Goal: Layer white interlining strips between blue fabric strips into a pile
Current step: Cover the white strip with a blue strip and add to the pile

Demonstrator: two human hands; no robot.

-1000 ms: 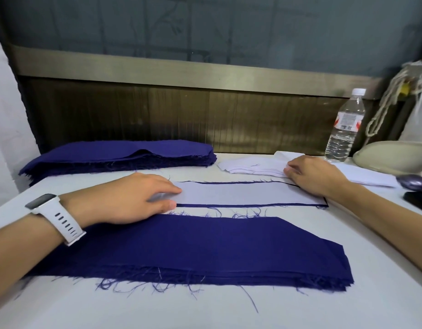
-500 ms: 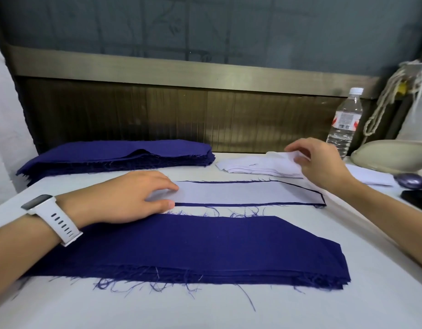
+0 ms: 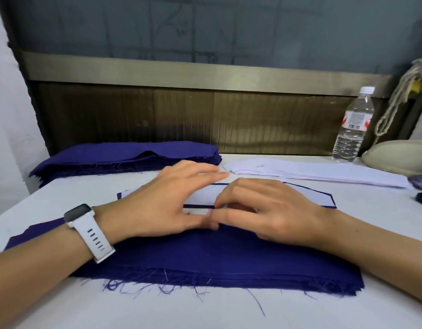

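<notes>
The pile [image 3: 300, 193] lies mid-table, topped by a white interlining strip with blue edges showing around it. In front of it sits a stack of blue fabric strips [image 3: 229, 262] with frayed threads. My left hand [image 3: 167, 200] reaches over the pile's middle with fingers stretched out and its thumb at the blue stack's far edge. My right hand [image 3: 264, 210] meets it there, curled fingertips and thumb pinching the far edge of the top blue strip. A second blue stack [image 3: 124, 155] lies at the back left, a white interlining stack [image 3: 312, 170] at the back right.
A water bottle [image 3: 352, 129] stands at the back right beside a beige rounded object [image 3: 395, 157] and a hanging rope [image 3: 395, 103]. Dark items [image 3: 421, 184] sit at the right edge. A wooden wall panel borders the table's far side.
My right hand left the white stack and came to the middle of the near blue stack's far edge. My left hand slid right to meet it.
</notes>
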